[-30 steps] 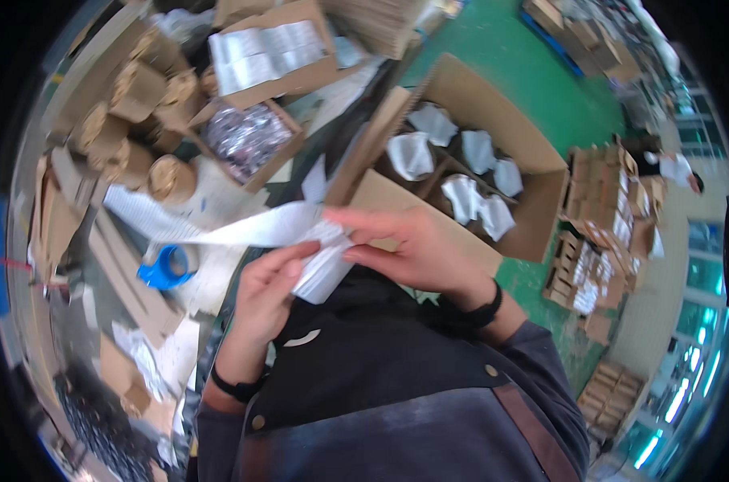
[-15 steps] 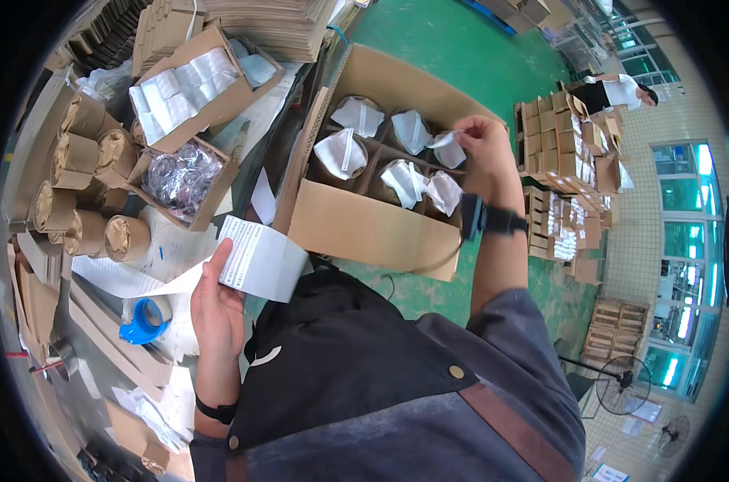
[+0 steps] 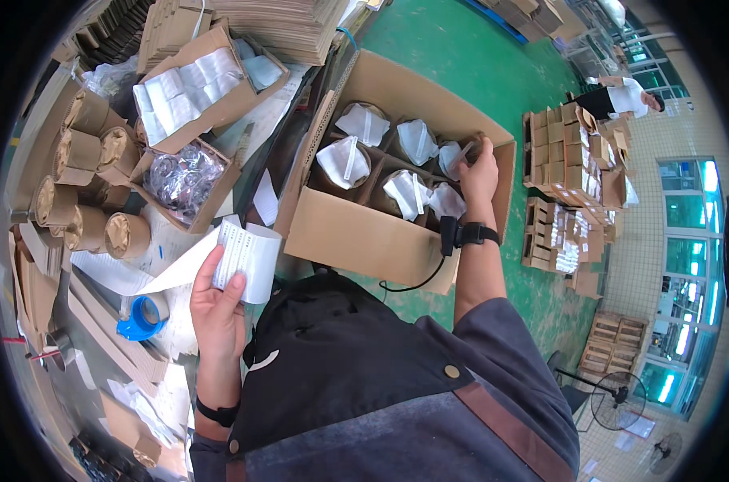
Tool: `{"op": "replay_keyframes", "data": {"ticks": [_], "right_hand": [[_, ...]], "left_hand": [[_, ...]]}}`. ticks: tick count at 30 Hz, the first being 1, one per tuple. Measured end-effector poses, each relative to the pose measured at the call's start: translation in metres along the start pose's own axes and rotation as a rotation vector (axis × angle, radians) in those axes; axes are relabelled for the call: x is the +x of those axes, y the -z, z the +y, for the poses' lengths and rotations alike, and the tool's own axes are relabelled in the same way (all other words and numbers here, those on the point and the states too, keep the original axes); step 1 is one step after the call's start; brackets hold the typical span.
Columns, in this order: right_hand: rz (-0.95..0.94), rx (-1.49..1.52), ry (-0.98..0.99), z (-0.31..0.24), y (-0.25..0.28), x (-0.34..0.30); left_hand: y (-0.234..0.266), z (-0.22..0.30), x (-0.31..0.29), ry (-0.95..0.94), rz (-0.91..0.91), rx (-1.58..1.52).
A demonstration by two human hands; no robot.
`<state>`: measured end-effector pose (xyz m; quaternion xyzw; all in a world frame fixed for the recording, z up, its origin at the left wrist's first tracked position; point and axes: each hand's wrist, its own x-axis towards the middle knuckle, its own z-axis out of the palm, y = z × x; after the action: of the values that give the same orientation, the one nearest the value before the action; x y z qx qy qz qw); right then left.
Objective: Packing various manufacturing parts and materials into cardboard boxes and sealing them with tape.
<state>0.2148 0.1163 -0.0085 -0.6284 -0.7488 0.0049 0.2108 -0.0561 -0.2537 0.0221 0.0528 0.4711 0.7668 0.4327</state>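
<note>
1. Left hand: forearm rises from the lower edge, fingers upward, palm turned inward. Thumb and fingers clamped on a strip of labels.
2. Strip lies just beyond the fingertips, its held part curled into a loop between hand and carton. Printed side shows next to the thumb; plain pale side curves round to the right. The rest trails leftward onto the counter.
3. Right hand: arm reaches forward, well apart from the left, and bends over the carton's right side. Fingers curled, pointing inward at the far right compartment.
4. White bag sits in that compartment, at the right fingertips. Cannot tell whether the fingers are clamped on it or on a small piece over it; the grip is partly hidden.
5. Other white bags stand in the carton's divided compartments, left of the right hand and nearer the body.
6. Black band on the right wrist, with a cable looping down beside the carton flap.
7. Blue tape dispenser on the counter, left of the left hand.
</note>
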Motion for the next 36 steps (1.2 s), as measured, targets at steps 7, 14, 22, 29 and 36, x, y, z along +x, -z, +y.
{"op": "replay_keyframes", "data": {"ticks": [7, 14, 22, 29, 36], "right_hand": [[-0.128, -0.089, 0.031, 0.030, -0.028, 0.015], [-0.258, 0.847, 0.069, -0.056, 0.033, -0.018], [-1.473, 1.174, 0.437, -0.210, 0.103, -0.119], [-0.893, 1.019, 0.852, -0.197, 0.091, -0.148], [-0.888, 1.280, 0.568, -0.157, 0.098, -0.129]], "left_hand": [[0.000, 0.003, -0.001, 0.096, -0.048, -0.110], [-0.001, 0.003, -0.010, 0.159, -0.044, -0.221], [-0.014, 0.013, -0.023, -0.027, -0.218, 0.125], [0.004, 0.018, -0.031, 0.157, -0.193, 0.076], [0.008, 0.015, -0.012, 0.204, -0.060, 0.015]]}}
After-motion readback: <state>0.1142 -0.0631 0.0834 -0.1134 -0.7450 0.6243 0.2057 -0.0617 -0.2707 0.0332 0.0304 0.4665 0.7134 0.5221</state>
